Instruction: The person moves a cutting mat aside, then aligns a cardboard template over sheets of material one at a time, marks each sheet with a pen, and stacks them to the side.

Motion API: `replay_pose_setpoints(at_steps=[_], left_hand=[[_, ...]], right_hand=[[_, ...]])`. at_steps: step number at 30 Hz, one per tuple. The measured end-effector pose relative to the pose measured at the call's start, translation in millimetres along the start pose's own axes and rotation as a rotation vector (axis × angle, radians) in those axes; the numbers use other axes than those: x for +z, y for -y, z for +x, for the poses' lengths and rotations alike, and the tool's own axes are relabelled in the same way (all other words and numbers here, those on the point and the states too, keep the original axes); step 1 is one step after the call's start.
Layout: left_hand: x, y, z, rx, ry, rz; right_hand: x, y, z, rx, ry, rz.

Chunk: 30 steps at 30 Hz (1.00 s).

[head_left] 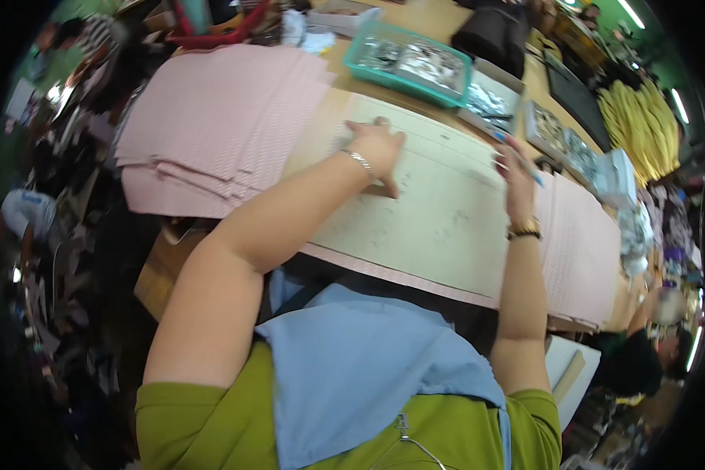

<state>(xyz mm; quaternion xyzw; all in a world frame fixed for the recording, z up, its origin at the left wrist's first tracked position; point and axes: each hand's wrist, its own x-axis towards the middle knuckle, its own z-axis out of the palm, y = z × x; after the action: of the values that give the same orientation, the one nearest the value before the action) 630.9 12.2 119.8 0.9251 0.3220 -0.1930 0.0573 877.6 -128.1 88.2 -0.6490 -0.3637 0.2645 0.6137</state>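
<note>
A large pale green-white pattern board point(431, 211) with thin lines and faint marks lies in front of me, over a pink textured sheet point(399, 276) whose edge shows along the near side. My left hand point(374, 153) presses on the board's left part with its fingers spread. At the board's right end, my right hand point(515, 168) grips a blue pen point(531, 166), held slanted near the far right corner. Whether the tip touches the board I cannot tell.
Pink sheets are stacked at left point(211, 117) and right point(578, 243). Beyond the board stand a teal tray point(352, 59) of silvery pieces and an open box point(517, 81). Yellow material point(638, 117) hangs at far right. Other people are around the room's edges.
</note>
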Motion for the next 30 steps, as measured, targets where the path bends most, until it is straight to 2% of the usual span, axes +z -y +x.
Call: replay_pose_setpoints(at_steps=[2,3,7,13,19,22,30], left_hand=[[-3,-2,2,-0.019,0.039,-0.001],[-3,-2,1,-0.026,0.038,0.001],[-5,-2,4,-0.035,0.06,-0.002],[-6,-3,5,-0.04,0.081,-0.003],[-2,-3,6,-0.038,0.041,-0.001],[-2,-3,7,-0.045,0.047,-0.003],[-6,-4,5,-0.046,0.075,-0.019]], right_hand=[[23,-3,11,0.08,0.104,0.092],[33,-4,16,0.093,0.139,0.039],[60,-29,34,-0.152,0.09,-0.229],[66,-22,37,-0.175,0.04,-0.444],[70,-6,37,-0.204,0.138,-0.614],[73,-6,40,-0.275,0.139,-0.655],[75,-2,43,-0.285,0.175,-0.728]])
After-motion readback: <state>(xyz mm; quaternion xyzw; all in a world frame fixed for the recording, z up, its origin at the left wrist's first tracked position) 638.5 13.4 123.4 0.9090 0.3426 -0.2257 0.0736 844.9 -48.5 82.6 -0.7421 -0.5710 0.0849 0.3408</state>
